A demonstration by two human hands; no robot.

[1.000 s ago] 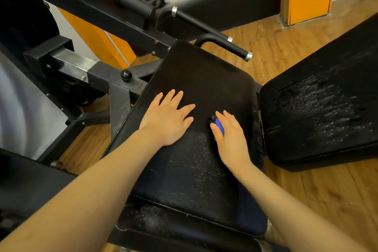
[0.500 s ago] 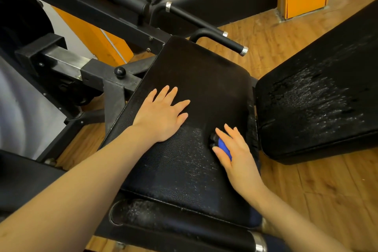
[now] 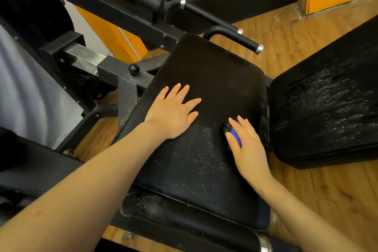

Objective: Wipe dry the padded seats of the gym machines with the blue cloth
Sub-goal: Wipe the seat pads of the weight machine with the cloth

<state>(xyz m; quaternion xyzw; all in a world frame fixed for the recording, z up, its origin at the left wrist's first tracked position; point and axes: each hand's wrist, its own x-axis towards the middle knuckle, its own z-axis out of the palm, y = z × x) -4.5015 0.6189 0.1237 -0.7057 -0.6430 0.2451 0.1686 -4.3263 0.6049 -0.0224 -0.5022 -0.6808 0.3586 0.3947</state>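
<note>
Only the head view is given. Nearest the camera, the left hand (image 3: 173, 114) lies flat on the seat (image 3: 212, 71) towards its left edge, fingers straight and spread, holding nothing; it looks like a brace to steady the body while the other arm works. The right hand (image 3: 246, 145) presses down near the seat's right edge, fingers loosely curved over the blue cloth (image 3: 236, 139), which is bunched under the palm so that only a strip shows between thumb and forefinger. Droplets glisten on the near half of the seat, while the far half looks matt and dry. A second pad (image 3: 327, 112), just beside the seat's right edge, is still speckled with water.
</note>
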